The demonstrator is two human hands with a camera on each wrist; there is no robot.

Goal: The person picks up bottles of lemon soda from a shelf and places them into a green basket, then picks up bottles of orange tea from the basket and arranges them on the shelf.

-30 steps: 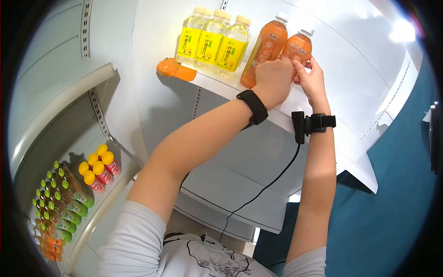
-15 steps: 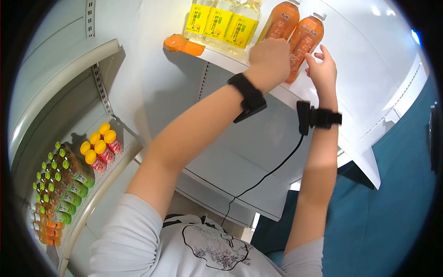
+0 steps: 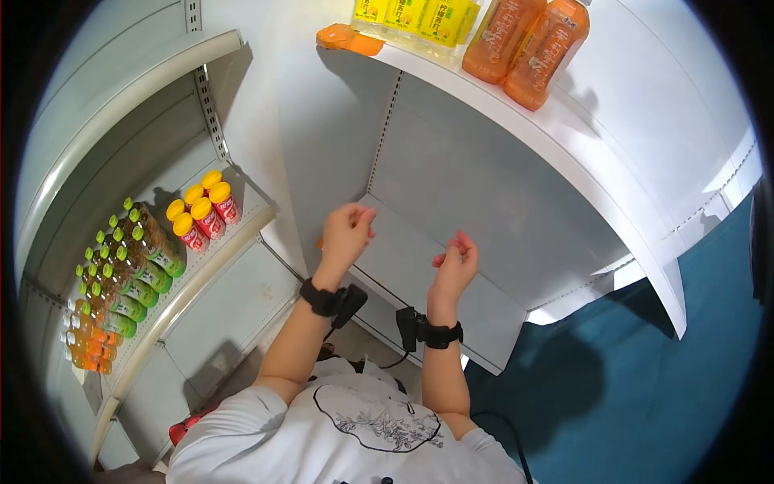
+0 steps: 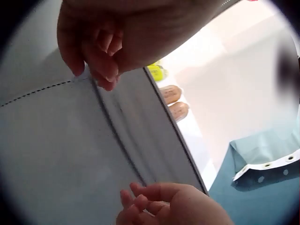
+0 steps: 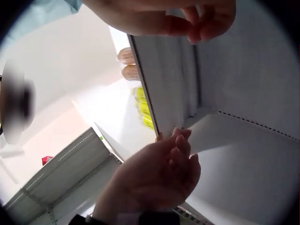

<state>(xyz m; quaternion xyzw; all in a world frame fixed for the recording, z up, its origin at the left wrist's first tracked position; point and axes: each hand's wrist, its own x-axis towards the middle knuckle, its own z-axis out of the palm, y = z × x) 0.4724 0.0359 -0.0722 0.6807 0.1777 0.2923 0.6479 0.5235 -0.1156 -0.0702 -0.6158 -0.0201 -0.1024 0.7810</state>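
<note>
Both hands are lowered in front of the shirt, below the front edge of the upper shelf (image 3: pixel 516 113), with loosely curled fingers and nothing in them. On the left is my left hand (image 3: pixel 347 234), its thumb close to the fingertips. My right hand (image 3: pixel 455 266) is level a little lower, apart from the left. Above them, two orange drink bottles (image 3: pixel 550 55) stand side by side near the shelf edge. To their left are several clear bottles with yellow labels (image 3: pixel 445 22), their tops cut off by the frame. An orange wrapped item (image 3: pixel 348 39) lies at the shelf's left end.
A lower shelf (image 3: pixel 403 234) lies behind the hands. The left-hand rack holds yellow-capped red bottles (image 3: pixel 208 219), green-capped dark bottles (image 3: pixel 137 274) and small orange bottles (image 3: pixel 90 347). A teal curtain (image 3: pixel 564 387) hangs at right. Each wrist carries a strapped camera, with a cable trailing.
The left hand has let go of the right-hand orange bottle. Both hands have come down and back from the upper shelf toward the body. The head view has tilted downward.
</note>
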